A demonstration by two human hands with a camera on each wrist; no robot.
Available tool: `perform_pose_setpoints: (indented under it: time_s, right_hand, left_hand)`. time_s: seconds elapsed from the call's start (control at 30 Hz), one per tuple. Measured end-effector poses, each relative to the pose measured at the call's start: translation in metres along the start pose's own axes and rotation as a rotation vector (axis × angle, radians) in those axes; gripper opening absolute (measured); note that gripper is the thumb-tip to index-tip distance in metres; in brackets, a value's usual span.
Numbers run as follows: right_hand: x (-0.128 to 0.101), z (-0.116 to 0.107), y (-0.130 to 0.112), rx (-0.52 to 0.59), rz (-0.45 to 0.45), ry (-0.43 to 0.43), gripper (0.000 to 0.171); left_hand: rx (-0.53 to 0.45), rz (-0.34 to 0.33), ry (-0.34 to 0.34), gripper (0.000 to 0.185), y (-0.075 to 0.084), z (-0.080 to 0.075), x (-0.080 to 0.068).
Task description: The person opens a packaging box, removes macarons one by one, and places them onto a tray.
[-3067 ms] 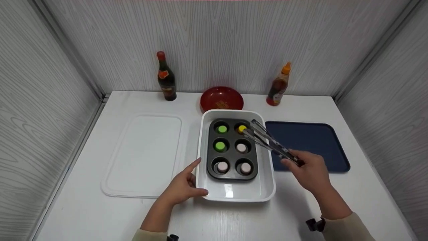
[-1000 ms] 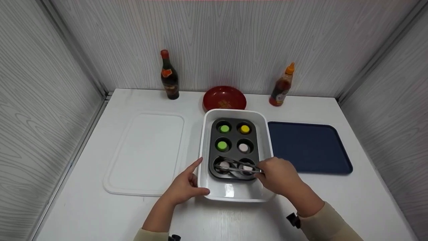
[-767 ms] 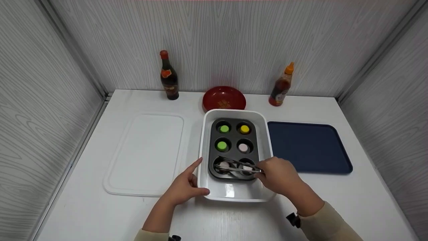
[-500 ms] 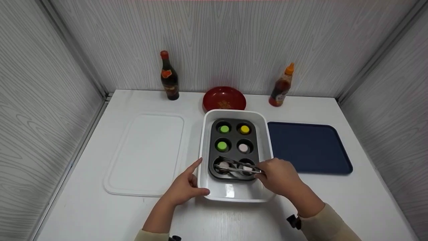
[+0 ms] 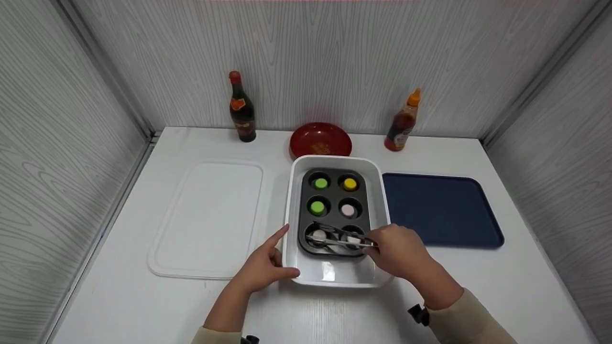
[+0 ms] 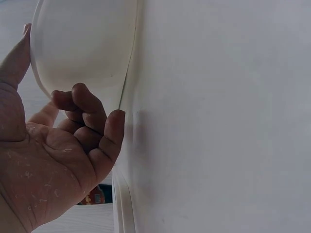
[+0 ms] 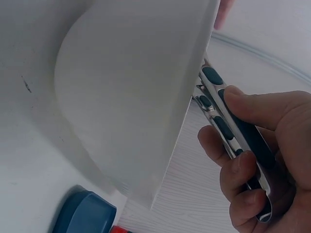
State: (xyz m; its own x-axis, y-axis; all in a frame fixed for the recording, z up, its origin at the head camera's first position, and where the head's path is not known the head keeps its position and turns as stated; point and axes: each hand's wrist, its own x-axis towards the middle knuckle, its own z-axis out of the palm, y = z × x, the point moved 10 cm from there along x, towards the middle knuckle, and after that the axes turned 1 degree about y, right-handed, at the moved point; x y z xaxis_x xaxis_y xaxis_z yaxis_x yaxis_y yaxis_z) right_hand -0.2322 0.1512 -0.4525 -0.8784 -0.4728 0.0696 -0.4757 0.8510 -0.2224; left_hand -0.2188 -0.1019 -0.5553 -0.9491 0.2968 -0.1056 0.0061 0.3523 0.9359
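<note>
From the head, the right hand grips the metal tongs, whose long axis runs leftward across the nearest row of the muffin tin, roughly square to the tin's own length. Their open ends sit at the near-left cup, one arm beyond the pale pink piece there and the other crossing its near side; whether metal touches it is too fine to tell. That piece lies left of the right hand and right of the left hand. The left fingertips are actually nearer, but the wall of the white tub stands between, so judged by reach the right hand has the working line. In the left wrist view, that hand has its thumb and forefinger spread against the tub, with the other fingers loosely bent beside its wall, pinching nothing that shows. In the right wrist view, thumb and fingers press the tongs' handles from opposite sides, and the handles slant up toward the tub's rim, which hides the tips, the tin and the piece.
</note>
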Motion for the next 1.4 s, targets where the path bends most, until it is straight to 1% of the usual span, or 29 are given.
perform_pose_setpoints:
  time_s: [0.1, 0.23, 0.47, 0.6, 0.7, 0.83, 0.9, 1.0, 1.13, 1.27, 1.4]
  right_hand:
    - [0.003, 0.000, -0.004, -0.018, 0.015, -0.028, 0.021]
    - [0.005, 0.001, -0.006, -0.033, 0.031, -0.055, 0.022]
    - [0.004, 0.005, -0.004, -0.030, 0.011, -0.049, 0.023]
    - [0.002, 0.005, -0.004, -0.028, -0.005, -0.039, 0.018]
    - [0.001, 0.003, -0.004, -0.027, -0.024, -0.016, 0.016]
    - [-0.001, -0.002, -0.004, -0.012, -0.046, 0.021, 0.017]
    - [-0.002, -0.006, -0.003, 0.004, -0.051, 0.041, 0.014]
    - [-0.003, -0.014, -0.002, 0.022, -0.063, 0.074, 0.009]
    - [-0.005, -0.027, 0.000, 0.025, -0.078, 0.128, 0.010]
    - [-0.007, -0.039, 0.008, 0.018, -0.070, 0.172, 0.011]
    - [-0.009, -0.053, 0.020, 0.016, -0.030, 0.204, 0.016]
  left_hand:
    - [0.003, -0.009, 0.003, 0.109, -0.002, 0.000, 0.001]
    - [0.006, -0.013, 0.007, 0.109, -0.003, -0.001, 0.001]
    - [0.002, -0.018, 0.007, 0.109, -0.003, -0.001, 0.000]
    - [0.002, -0.011, 0.004, 0.109, -0.002, -0.001, 0.000]
    - [0.000, -0.009, 0.001, 0.109, -0.001, -0.001, 0.000]
    - [-0.005, -0.002, -0.003, 0.109, 0.000, 0.000, 0.000]
    - [-0.006, -0.001, -0.005, 0.109, 0.000, 0.001, 0.000]
    - [-0.012, -0.005, -0.007, 0.109, -0.001, 0.001, 0.000]
    - [-0.016, -0.021, -0.003, 0.110, -0.003, 0.000, 0.000]
    - [-0.008, -0.020, -0.001, 0.110, -0.002, 0.000, 0.000]
    - [-0.009, -0.022, -0.001, 0.110, -0.002, 0.000, 0.000]
